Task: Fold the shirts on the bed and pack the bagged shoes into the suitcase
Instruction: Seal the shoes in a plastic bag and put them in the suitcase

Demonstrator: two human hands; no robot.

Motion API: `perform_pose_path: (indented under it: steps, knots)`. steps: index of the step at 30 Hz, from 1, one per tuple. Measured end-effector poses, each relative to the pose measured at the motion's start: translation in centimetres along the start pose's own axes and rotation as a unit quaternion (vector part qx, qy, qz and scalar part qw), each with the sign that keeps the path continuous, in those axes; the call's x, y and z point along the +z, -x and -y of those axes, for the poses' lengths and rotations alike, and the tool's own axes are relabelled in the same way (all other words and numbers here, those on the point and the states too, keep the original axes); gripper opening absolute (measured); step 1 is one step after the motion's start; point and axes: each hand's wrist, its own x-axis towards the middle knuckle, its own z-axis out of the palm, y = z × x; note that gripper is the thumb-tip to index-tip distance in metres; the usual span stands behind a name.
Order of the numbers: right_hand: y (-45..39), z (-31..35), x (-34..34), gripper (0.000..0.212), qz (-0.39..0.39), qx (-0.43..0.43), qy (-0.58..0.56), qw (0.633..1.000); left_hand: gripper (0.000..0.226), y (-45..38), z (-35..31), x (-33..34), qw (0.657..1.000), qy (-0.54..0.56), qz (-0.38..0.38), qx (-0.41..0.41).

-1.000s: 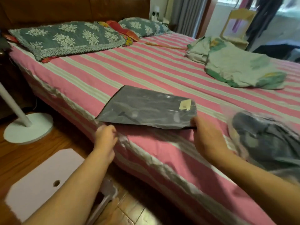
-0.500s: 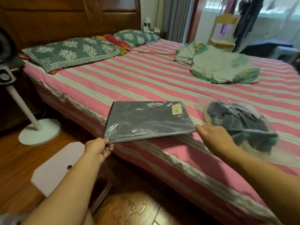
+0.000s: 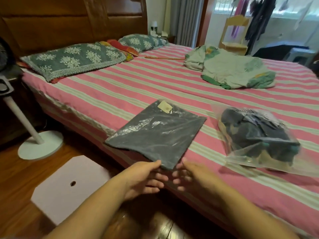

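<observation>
Two bare hands meet at the near edge of a large bed (image 3: 120,94) with a pink and pale striped sheet. At 12 o'clock a wooden headboard (image 3: 69,23) backs two green floral pillows (image 3: 74,59). At 2 o'clock a crumpled pale green quilt (image 3: 231,69) lies well apart from the work. At 3 o'clock a clear bag of dark shoes (image 3: 255,137) rests on the sheet, just beside the flat grey shirt in clear plastic (image 3: 155,133), which sits centre, its near corner overhanging the bed edge. At 8 o'clock a white board with a hole (image 3: 69,188) lies on the wood floor, near a white fan base (image 3: 40,149).

Left hand (image 3: 143,178): grip pinching the shirt's near corner, thumb on top. Right hand (image 3: 191,175): blurred, fingers loosely spread beside that corner; contact cannot be told.
</observation>
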Motion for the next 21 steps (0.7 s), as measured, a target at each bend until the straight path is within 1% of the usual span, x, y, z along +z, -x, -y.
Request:
perform_pose_path:
  steps: [2, 3, 4, 6, 7, 8, 9, 10, 11, 12, 13, 14, 15, 16, 18, 21]
  knots:
    - [0.4, 0.2, -0.1, 0.031, 0.046, -0.006, -0.052, 0.998, 0.041, -0.5, 0.5, 1.5, 0.997, -0.066, 0.041, 0.022]
    - [0.1, 0.3, 0.0, 0.023, 0.042, -0.022, -0.062, 0.997, 0.04, -0.6, 0.6, 2.1, 0.992, -0.112, 0.051, 0.038]
    - [-0.3, 0.4, 0.0, 0.014, 0.019, -0.034, -0.066, 0.997, 0.038, -0.7, 0.8, 2.5, 0.984, -0.159, 0.051, 0.057]
    - [-1.2, 0.5, 0.2, 0.01, -0.042, -0.037, -0.057, 0.997, 0.03, -0.7, 1.1, 2.8, 0.964, -0.247, 0.021, 0.099]
    - [-1.4, 0.4, 0.3, 0.009, -0.053, -0.026, -0.063, 0.996, 0.026, -1.1, 1.3, 2.5, 0.939, -0.318, -0.019, 0.127]
    - [-1.6, 0.2, 0.2, 0.01, -0.056, -0.015, -0.082, 0.995, 0.021, -1.6, 1.4, 2.1, 0.896, -0.406, -0.082, 0.161]
    - [-1.7, 0.1, 0.0, 0.012, -0.054, -0.001, -0.106, 0.993, 0.017, -2.0, 1.5, 1.9, 0.853, -0.466, -0.144, 0.186]
    - [-1.7, -0.1, -0.4, 0.013, -0.051, 0.014, -0.138, 0.989, 0.015, -2.2, 1.6, 1.8, 0.835, -0.477, -0.183, 0.206]
    - [-1.5, 0.0, -0.7, 0.013, -0.047, 0.025, -0.167, 0.984, 0.015, -2.2, 1.6, 2.2, 0.868, -0.411, -0.187, 0.209]
    - [-1.4, 0.0, -1.1, 0.013, -0.04, 0.031, -0.193, 0.98, 0.015, -2.1, 1.6, 2.9, 0.919, -0.3, -0.17, 0.192]
    - [-1.2, 0.1, -1.4, 0.013, -0.034, 0.034, -0.213, 0.976, 0.014, -2.0, 1.6, 3.7, 0.96, -0.193, -0.143, 0.143]
    - [-1.2, 0.0, -1.8, 0.014, -0.031, 0.033, -0.23, 0.972, 0.014, -1.8, 1.6, 4.5, 0.982, -0.119, -0.115, 0.094]
    - [-1.0, -0.1, -2.2, 0.016, -0.032, 0.029, -0.239, 0.97, 0.014, -1.7, 1.7, 5.2, 0.991, -0.077, -0.095, 0.06]
    - [-1.0, -0.2, -2.4, 0.017, -0.035, 0.024, -0.244, 0.969, 0.015, -1.7, 2.0, 5.9, 0.995, -0.037, -0.079, 0.044]
    - [-1.0, -0.4, -2.8, 0.017, -0.048, 0.011, -0.242, 0.969, 0.016, -2.0, 2.3, 7.0, 0.996, 0.043, -0.061, 0.048]
    - [-1.3, -0.7, -3.0, 0.017, -0.061, 0.008, -0.232, 0.971, 0.016, -2.4, 2.5, 8.2, 0.988, 0.122, -0.069, 0.069]
